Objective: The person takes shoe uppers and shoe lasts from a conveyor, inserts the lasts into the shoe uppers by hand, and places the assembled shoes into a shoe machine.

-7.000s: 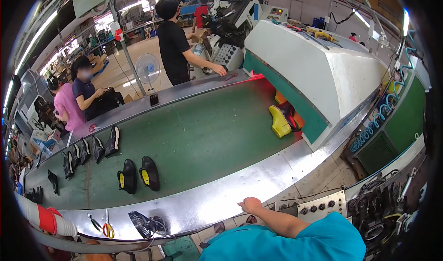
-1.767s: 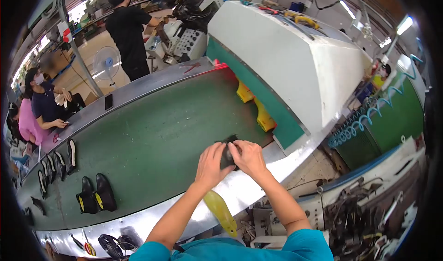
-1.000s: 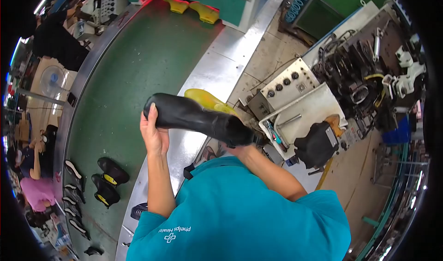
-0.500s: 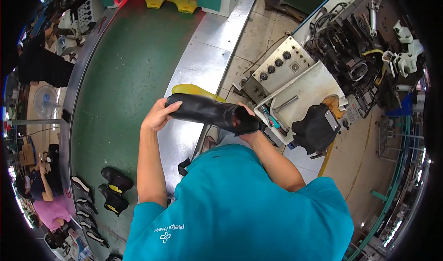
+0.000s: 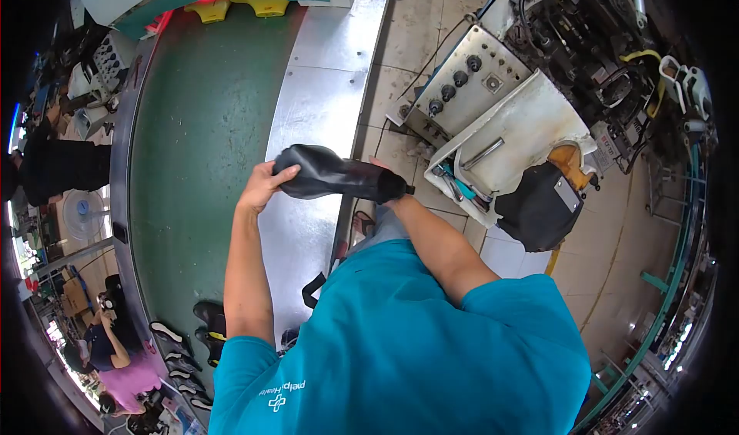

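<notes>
A black leather boot (image 5: 331, 175) is held crosswise in front of me, its rounded toe end to the left and its open top to the right. My left hand (image 5: 265, 184) is closed on the toe end, thumb lying over the leather. At the other end my right hand (image 5: 396, 202) supports the boot from behind and below; most of its fingers are hidden by the leather. Whether a form fills the boot, I cannot tell.
A green conveyor belt (image 5: 208, 119) with a metal edge (image 5: 312, 104) runs on my left. Yellow shoe forms (image 5: 259, 2) sit at its far end; black shoes (image 5: 208, 335) lie nearer. To the right stands a machine with a knobbed control panel (image 5: 471, 81). Co-workers (image 5: 123, 366) are across the belt.
The boot has turned in my hands, so its toe and top now show and the yellow form behind it is out of sight. My right hand has moved left, and the view has shifted.
</notes>
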{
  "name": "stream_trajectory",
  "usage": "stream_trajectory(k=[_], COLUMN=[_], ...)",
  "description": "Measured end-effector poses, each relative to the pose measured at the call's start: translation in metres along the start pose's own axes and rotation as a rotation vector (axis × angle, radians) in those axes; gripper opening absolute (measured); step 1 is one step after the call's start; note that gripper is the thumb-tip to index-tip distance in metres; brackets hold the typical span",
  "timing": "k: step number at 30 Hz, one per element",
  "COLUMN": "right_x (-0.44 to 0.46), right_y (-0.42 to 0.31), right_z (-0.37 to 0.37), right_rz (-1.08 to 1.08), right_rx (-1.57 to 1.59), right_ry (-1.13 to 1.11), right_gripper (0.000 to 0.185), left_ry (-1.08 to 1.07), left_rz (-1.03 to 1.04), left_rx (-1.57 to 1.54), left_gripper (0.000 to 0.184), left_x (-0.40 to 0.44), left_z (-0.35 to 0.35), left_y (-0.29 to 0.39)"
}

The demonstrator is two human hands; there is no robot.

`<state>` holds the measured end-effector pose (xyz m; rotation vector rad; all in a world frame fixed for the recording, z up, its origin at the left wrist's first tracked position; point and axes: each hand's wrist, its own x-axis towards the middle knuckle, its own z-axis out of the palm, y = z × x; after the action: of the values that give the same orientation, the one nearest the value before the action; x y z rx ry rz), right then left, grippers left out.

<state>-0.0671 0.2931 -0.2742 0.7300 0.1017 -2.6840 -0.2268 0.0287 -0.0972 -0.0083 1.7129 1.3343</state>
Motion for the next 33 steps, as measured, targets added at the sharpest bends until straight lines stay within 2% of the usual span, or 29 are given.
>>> stream_trajectory(k=[2, 3, 5, 6, 7, 8, 9, 10, 11, 13, 15, 16, 17, 19, 21, 23, 24, 26, 27, 29, 31, 32, 33], right_x=[0.007, 0.007, 0.012, 0.011, 0.008, 0.005, 0.005, 0.005, 0.010, 0.022, 0.018, 0.018, 0.019, 0.020, 0.022, 0.022, 0.020, 0.016, 0.014, 0.004, -0.012, -0.023, -0.033], right_y=[0.007, 0.008, 0.009, 0.009, 0.010, 0.010, 0.010, 0.011, 0.011, 0.012, 0.012, 0.010, 0.007, 0.005, 0.006, 0.006, 0.004, -0.002, -0.003, 0.001, 0.002, 0.002, 0.009], right_z=[0.006, 0.009, 0.004, 0.006, 0.007, 0.010, 0.011, 0.012, 0.015, 0.020, 0.016, 0.014, 0.013, 0.014, 0.010, 0.008, 0.008, 0.010, 0.016, 0.027, 0.049, 0.068, 0.091], right_rz=[-0.011, -0.026, -0.048, -0.060, -0.071, -0.070, -0.136, -0.201, -0.200, -0.319, -0.327, -0.325, -0.326, -0.303, -0.350, -0.334, -0.318, -0.307, -0.290, -0.337, -0.555, -0.382, -0.307], right_rx=[-0.028, -0.066, -0.059, -0.045, -0.031, -0.033, -0.059, -0.085, -0.087, -0.201, -0.194, -0.246, -0.298, -0.318, -0.355, -0.364, -0.377, -0.455, -0.529, -0.518, -1.095, -0.894, -0.694], right_ry=[-0.004, -0.012, 0.033, 0.026, 0.022, 0.028, 0.084, 0.139, 0.141, 0.488, 0.526, 0.519, 0.509, 0.517, 0.487, 0.491, 0.497, 0.577, 0.654, 0.623, 0.481, 0.535, 0.538], right_gripper=[0.054, 0.055, 0.054, 0.049, 0.044, 0.044, 0.037, 0.029, 0.029, 0.019, 0.015, 0.017, 0.018, 0.019, 0.021, 0.023, 0.025, 0.025, 0.026, 0.027, 0.032, 0.038, 0.039], left_ry=[0.201, 0.200, 0.555, 0.671, 0.670, 0.638, 0.602, 0.602, 0.683, 0.761, 0.918, 1.024, 1.024, 0.959, 0.816, 0.941, 0.938, 1.007, 1.009, 1.029, 0.951, 0.891, 0.827], left_rz=[-0.004, -0.014, 0.314, 0.404, 0.397, 0.301, 0.208, 0.207, 0.238, 0.269, 0.274, 0.286, 0.291, 0.093, 0.025, 0.031, 0.033, 0.270, 0.274, 0.392, 0.350, 0.350, 0.349], left_rx=[-0.035, -0.036, 0.221, 0.237, 0.231, 0.078, -0.074, -0.078, -0.076, -0.073, -0.031, -0.016, -0.020, 0.016, -0.001, 0.055, 0.051, -0.062, -0.067, 0.005, -0.077, -0.216, -0.353], left_gripper=[0.040, 0.040, 0.042, 0.042, 0.042, 0.042, 0.041, 0.041, 0.041, 0.041, 0.042, 0.050, 0.050, 0.056, 0.082, 0.075, 0.075, 0.063, 0.063, 0.056, 0.053, 0.053, 0.053], left_x=[0.001, 0.007, 0.028, 0.034, 0.033, 0.031, 0.032, 0.034, 0.035, 0.040, 0.049, 0.057, 0.064, 0.056, 0.044, 0.048, 0.046, 0.041, 0.038, 0.025, 0.013, 0.008, 0.002], left_z=[-0.008, -0.010, -0.014, -0.009, 0.001, 0.008, 0.010, 0.011, 0.014, 0.016, 0.022, 0.022, 0.019, 0.021, 0.041, 0.045, 0.051, 0.060, 0.058, 0.051, 0.035, 0.027, 0.024], left_y=[-0.011, -0.025, -0.062, -0.065, -0.059, -0.050, -0.048, -0.050, -0.051, -0.055, -0.060, -0.071, -0.079, -0.071, -0.058, -0.054, -0.049, -0.038, -0.034, -0.027, -0.026, -0.027, -0.026])
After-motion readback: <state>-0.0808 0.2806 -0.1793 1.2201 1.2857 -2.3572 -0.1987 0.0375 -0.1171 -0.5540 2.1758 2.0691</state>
